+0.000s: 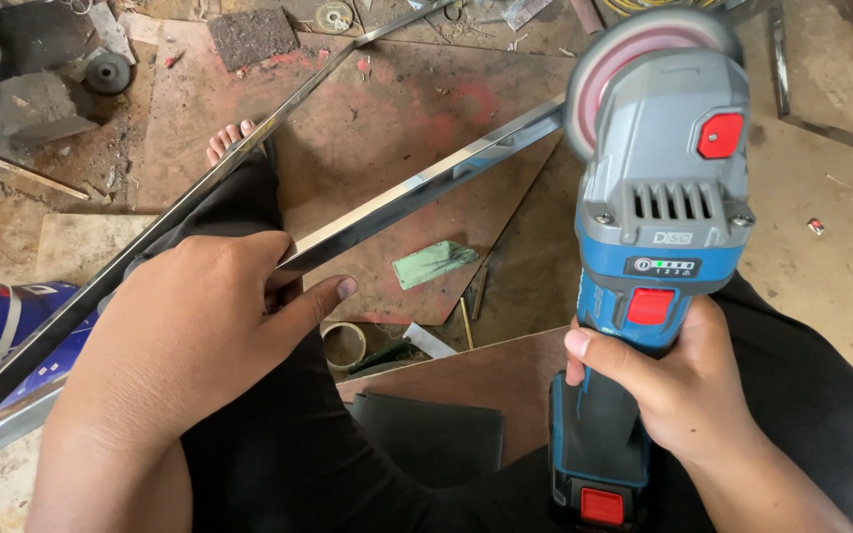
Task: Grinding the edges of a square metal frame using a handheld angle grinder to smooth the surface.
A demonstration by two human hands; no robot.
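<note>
the right hand (688,385) is clamped round the blue-and-grey cordless angle grinder (649,247); the left hand (190,326) presses closed on the polished flat steel bar (417,192) across the lap, its far end touching the grinder's round disc (609,59).

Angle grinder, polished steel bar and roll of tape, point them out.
Angle grinder (659,227): head view, on its grey housing.
Polished steel bar (417,190): head view, on its shiny middle.
Roll of tape (346,343): head view, on its rim.
</note>
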